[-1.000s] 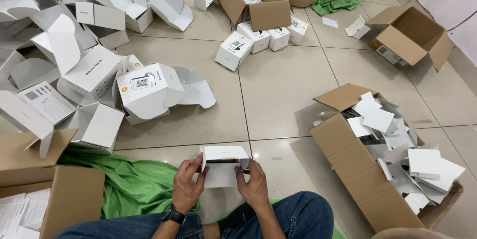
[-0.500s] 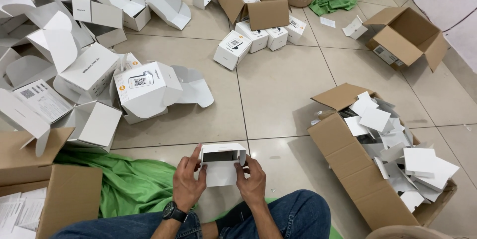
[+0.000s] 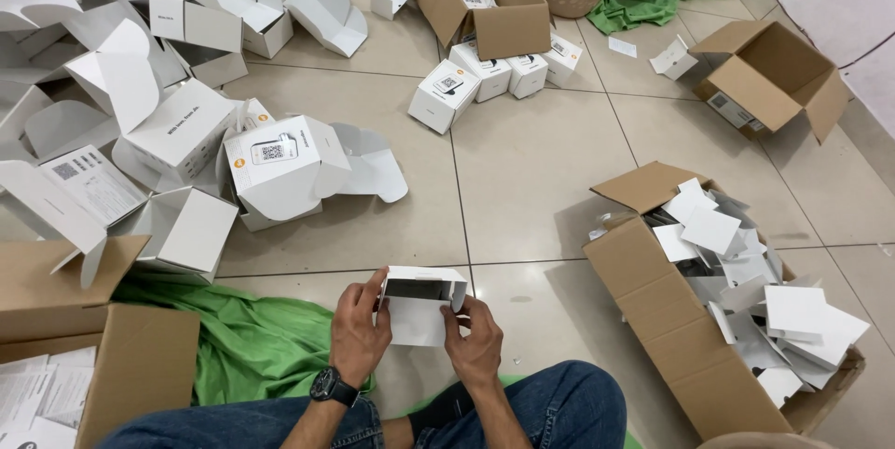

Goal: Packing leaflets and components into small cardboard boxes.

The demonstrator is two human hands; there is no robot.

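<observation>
I hold a small white carton in both hands, low in the middle of the head view, above my knee in blue jeans. Its top is open, with a dark inside and small side flaps standing out. My left hand, a black watch on its wrist, grips the carton's left side. My right hand grips the right side, thumb on the front face.
Several open white cartons lie piled at the left. A brown box of white inserts sits at the right. Closed small boxes stand ahead by another brown box. Green cloth lies under my left arm.
The carton has stayed between my hands. Its top flap has been pushed down a little and my fingers have shifted on its sides.
</observation>
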